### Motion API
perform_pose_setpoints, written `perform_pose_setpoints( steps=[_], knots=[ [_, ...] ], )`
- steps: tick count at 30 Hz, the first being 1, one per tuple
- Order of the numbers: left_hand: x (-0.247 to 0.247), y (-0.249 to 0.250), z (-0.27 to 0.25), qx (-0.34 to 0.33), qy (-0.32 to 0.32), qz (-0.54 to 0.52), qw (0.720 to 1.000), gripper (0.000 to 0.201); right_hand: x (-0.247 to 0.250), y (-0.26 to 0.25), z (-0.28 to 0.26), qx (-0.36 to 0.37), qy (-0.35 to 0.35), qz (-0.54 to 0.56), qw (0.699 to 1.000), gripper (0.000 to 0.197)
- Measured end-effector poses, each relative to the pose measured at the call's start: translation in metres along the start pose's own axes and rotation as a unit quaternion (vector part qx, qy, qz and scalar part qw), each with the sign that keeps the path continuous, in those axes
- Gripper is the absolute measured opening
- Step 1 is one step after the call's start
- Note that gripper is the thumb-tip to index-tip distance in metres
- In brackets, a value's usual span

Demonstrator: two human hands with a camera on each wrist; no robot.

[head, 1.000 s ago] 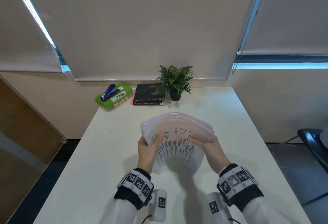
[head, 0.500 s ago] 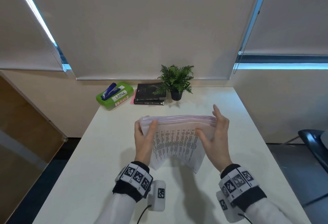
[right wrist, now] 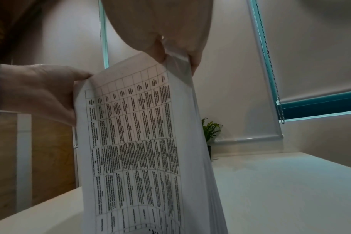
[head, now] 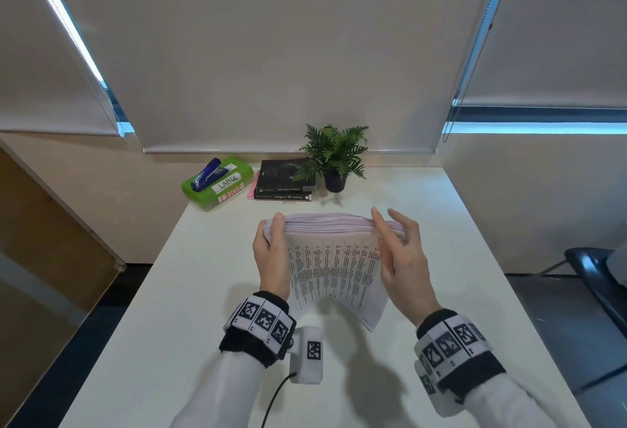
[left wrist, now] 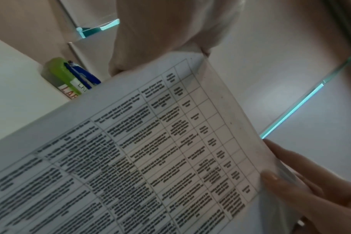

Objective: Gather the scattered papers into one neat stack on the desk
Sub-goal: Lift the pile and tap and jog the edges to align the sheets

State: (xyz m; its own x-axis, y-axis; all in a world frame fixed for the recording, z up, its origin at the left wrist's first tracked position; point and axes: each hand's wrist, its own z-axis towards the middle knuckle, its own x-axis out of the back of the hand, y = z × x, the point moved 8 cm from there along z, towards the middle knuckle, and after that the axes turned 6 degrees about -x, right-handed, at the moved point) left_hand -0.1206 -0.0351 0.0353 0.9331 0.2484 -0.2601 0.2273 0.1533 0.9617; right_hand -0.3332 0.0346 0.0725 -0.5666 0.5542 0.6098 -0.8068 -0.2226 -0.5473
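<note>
A thick paper stack (head: 332,264) stands upright on the white desk (head: 163,325), its printed tables facing me and its lower edge curling where it meets the desk. My left hand (head: 273,241) grips the top left corner, thumb on the front sheet. My right hand (head: 397,247) holds the right edge, with the thumb on the front and the fingers behind and above the top. The left wrist view shows the paper stack (left wrist: 150,158) and the right hand (left wrist: 301,182) pinching its edge. The right wrist view shows the paper stack (right wrist: 134,142) and the left hand (right wrist: 40,90).
At the desk's far edge sit a green box (head: 234,181) with a blue stapler (head: 207,174) on it, two dark books (head: 285,183) and a small potted plant (head: 334,159). A dark chair (head: 597,278) stands to the right of the desk.
The fanned, bowed sheets have drawn into a tighter stack with a level top edge. My right hand went from open against the right edge to pinching it.
</note>
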Motion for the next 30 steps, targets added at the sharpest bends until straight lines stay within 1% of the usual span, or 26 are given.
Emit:
perform_pose_setpoints(
  steps=[2, 4, 8, 9, 11, 12, 14, 15, 18, 19, 20, 21, 22, 25, 28, 30],
  knots=[
    [-0.002, 0.001, -0.001, -0.009, -0.002, 0.009, 1.0, 0.028, -0.004, 0.0, 0.0, 0.002, -0.017, 0.004, 1.0, 0.062],
    [-0.003, 0.001, -0.002, -0.007, 0.0, 0.027, 1.0, 0.027, -0.006, 0.001, 0.0, 0.003, -0.037, 0.002, 0.999, 0.061],
    [-0.004, 0.0, 0.001, 0.015, 0.006, 0.028, 0.999, 0.018, -0.003, 0.009, 0.003, -0.017, -0.031, 0.02, 0.999, 0.053],
    [-0.005, 0.0, 0.0, 0.027, 0.009, 0.026, 0.999, 0.019, -0.003, 0.009, 0.004, -0.029, -0.031, 0.024, 0.999, 0.053],
    [-0.006, 0.002, 0.001, 0.031, 0.018, 0.037, 0.999, 0.039, -0.005, 0.006, 0.005, -0.045, -0.035, 0.042, 0.997, 0.058],
    [-0.006, 0.003, 0.002, 0.018, 0.014, 0.041, 0.999, 0.037, -0.006, 0.006, 0.005, -0.054, -0.033, 0.061, 0.996, 0.061],
    [-0.008, 0.01, -0.001, -0.009, 0.0, 0.052, 0.999, 0.023, -0.006, 0.007, 0.006, -0.071, -0.027, 0.1, 0.992, 0.064],
    [-0.008, 0.009, -0.001, -0.014, -0.004, 0.056, 0.998, 0.022, -0.006, 0.007, 0.007, -0.069, -0.03, 0.105, 0.992, 0.064],
    [-0.005, 0.003, 0.004, 0.009, -0.002, 0.057, 0.998, 0.018, -0.01, 0.004, 0.005, -0.034, -0.052, 0.078, 0.995, 0.059],
    [-0.004, 0.002, 0.006, 0.017, 0.001, 0.054, 0.998, 0.025, -0.01, 0.003, 0.005, -0.02, -0.047, 0.061, 0.997, 0.057],
    [-0.005, 0.002, 0.008, 0.014, -0.001, 0.057, 0.998, 0.037, -0.008, 0.001, 0.005, -0.01, -0.037, 0.046, 0.998, 0.054],
    [-0.005, 0.002, 0.009, 0.006, -0.002, 0.064, 0.998, 0.045, -0.006, 0.001, 0.006, -0.009, -0.027, 0.036, 0.999, 0.051],
    [-0.006, 0.003, 0.009, -0.005, -0.004, 0.07, 0.998, 0.045, -0.004, 0.0, 0.006, -0.014, -0.018, 0.028, 0.999, 0.048],
    [-0.007, 0.006, 0.007, -0.007, 0.003, 0.067, 0.998, 0.03, -0.002, -0.002, 0.007, -0.041, -0.026, 0.031, 0.998, 0.044],
    [-0.003, 0.006, 0.009, 0.006, 0.029, 0.068, 0.997, 0.026, -0.006, -0.004, 0.006, -0.056, -0.052, 0.045, 0.996, 0.052],
    [-0.001, 0.005, 0.011, 0.015, 0.039, 0.07, 0.997, 0.021, -0.005, -0.002, 0.008, -0.073, -0.043, 0.067, 0.994, 0.057]
  ],
)
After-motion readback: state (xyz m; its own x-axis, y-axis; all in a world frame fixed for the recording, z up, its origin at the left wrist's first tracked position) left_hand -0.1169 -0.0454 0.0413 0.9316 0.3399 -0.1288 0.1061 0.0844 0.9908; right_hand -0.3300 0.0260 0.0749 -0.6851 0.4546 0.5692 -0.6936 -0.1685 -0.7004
